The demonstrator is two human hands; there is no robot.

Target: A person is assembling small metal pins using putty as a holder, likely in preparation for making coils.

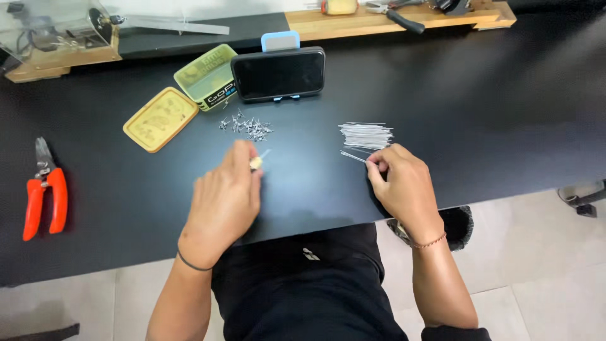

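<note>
My left hand (222, 202) rests on the black table (480, 107) and pinches a small pale piece with a thin metal pin (257, 161) sticking out of it. My right hand (401, 186) has its fingertips closed on one thin metal wire (352, 156) at the near edge of a bundle of straight wires (366, 134). A small heap of tiny metal parts (247, 126) lies just beyond my left hand.
A phone on a blue stand (278, 72) faces me at the back. Left of it sit an open yellow-green box (206, 74) and its lid (160, 118). Red-handled cutters (44, 189) lie far left. Wooden boards with tools (404, 19) line the far edge.
</note>
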